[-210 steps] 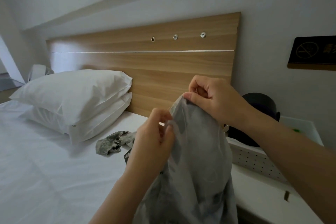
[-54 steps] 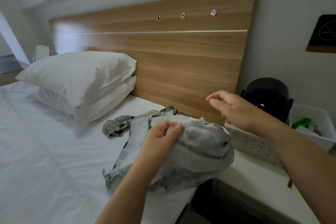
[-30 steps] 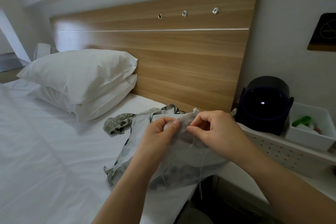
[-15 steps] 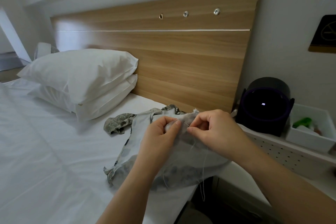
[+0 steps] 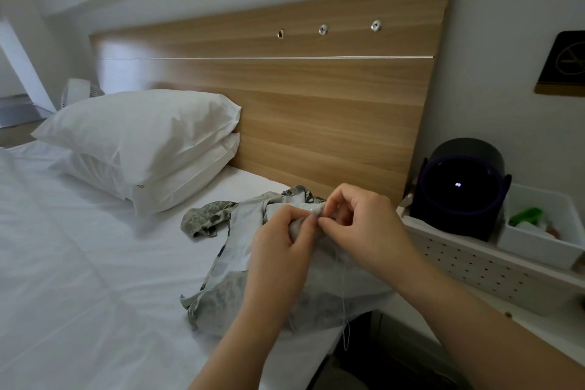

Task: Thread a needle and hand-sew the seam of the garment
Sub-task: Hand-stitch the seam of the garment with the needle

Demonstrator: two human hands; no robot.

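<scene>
A grey patterned garment (image 5: 221, 291) lies bunched on the white bed near its right edge. My left hand (image 5: 281, 247) pinches a raised fold of the garment between thumb and fingers. My right hand (image 5: 357, 225) meets it fingertip to fingertip, its thumb and forefinger pinched at the fold's seam; the needle is too small to make out. A pale thread (image 5: 343, 294) hangs from under my right hand down past the bed's edge.
Two stacked white pillows (image 5: 142, 142) lie at the left against the wooden headboard (image 5: 316, 104). To the right, a white perforated shelf (image 5: 474, 260) holds a dark round device (image 5: 462, 187) and a white bin (image 5: 544, 231) of small items.
My right hand came back from the air to the fold and pinched at the seam. Over the last half second both hands stayed together, barely moving.
</scene>
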